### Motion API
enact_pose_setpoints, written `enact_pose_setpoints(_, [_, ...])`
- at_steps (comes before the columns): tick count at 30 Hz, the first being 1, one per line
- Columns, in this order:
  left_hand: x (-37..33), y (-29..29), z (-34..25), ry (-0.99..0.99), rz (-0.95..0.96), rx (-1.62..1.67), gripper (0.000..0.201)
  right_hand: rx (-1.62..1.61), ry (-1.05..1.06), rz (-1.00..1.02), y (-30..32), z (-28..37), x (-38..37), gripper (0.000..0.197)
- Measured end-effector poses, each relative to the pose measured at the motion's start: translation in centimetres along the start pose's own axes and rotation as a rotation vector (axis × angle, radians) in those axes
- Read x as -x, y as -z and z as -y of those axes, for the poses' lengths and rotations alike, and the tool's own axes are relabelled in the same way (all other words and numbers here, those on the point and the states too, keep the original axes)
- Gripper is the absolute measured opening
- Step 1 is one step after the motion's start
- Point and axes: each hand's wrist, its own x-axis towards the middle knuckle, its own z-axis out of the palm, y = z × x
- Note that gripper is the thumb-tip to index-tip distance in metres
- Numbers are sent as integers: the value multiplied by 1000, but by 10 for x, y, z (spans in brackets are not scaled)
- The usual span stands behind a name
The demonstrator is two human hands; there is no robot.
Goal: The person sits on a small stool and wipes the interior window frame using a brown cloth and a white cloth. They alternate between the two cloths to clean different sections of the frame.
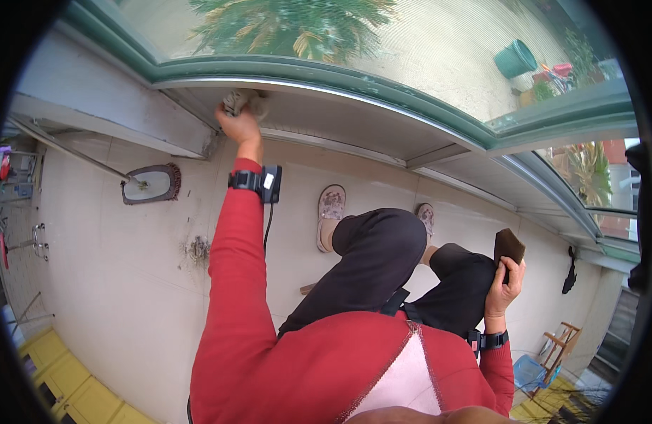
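Observation:
My left hand (239, 127) is closed round a crumpled pale rag (235, 101). It presses the rag against the grey lower panel (319, 116) of a glazed door, near the panel's left corner just under the green frame (283, 76). Beside my right knee, my right hand (506, 288) grips a flat, angular dark brown piece (509, 247) between fingers and thumb, held upright. Whether that piece is cloth or something stiffer, I cannot tell.
A flat mop (151, 185) lies on the tiled floor at left, its metal pole leaning across the white wall (100, 92). Near it is a small dirt pile (197, 249). Yellow cabinets (79, 389) stand lower left; a wooden chair (562, 346) and blue bin (529, 372) lower right.

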Motion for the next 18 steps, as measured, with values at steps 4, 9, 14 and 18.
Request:
enact_pose_setpoints(4, [-41, -34, 6, 102, -61, 215, 53, 3, 46, 13, -9, 5, -9, 12])
enact_pose_setpoints(9, [82, -46, -18, -245, 148, -110, 54, -26, 88, 60, -28, 14, -27, 12])
enact_pose_setpoints(14, [27, 12, -7, -106, 110, 19, 48, -25, 100, 124, -34, 16, -40, 13])
enact_pose_setpoints(18, [-102, 42, 7, -74, -313, 140, 47, -18, 186, 78, -33, 17, -39, 13])
